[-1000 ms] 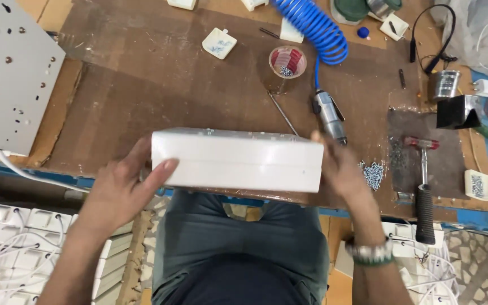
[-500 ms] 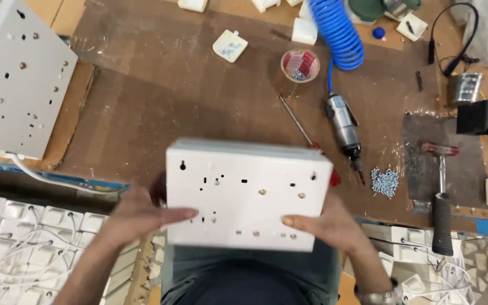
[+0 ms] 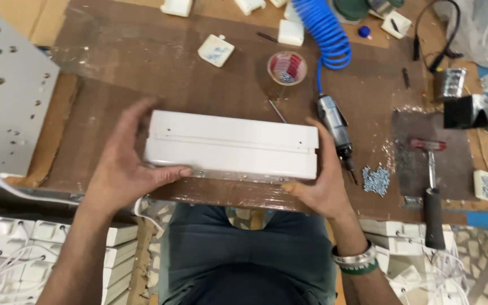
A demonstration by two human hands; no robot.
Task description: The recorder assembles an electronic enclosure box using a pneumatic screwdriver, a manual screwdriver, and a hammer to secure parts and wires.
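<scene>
Brown worn bench (image 3: 142, 62), cardboard at edges. Blue coiled air hose (image 3: 326, 28) runs to pneumatic screwdriver (image 3: 335, 131); loose screws (image 3: 375, 179), hammer (image 3: 431, 195) to right; grey perforated panel (image 3: 7, 96) at left. White rectangular housing (image 3: 231, 146) lies flat at bench's near edge. Left hand (image 3: 124, 164) grip curled round its left end, thumb under front edge. Right hand (image 3: 322, 181) grip clasps right end.

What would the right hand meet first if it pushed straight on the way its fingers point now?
The right hand is already pressed on the white box, fingers aimed up-left. Past its end, probably the air screwdriver close beside it; height is unclear.
</scene>
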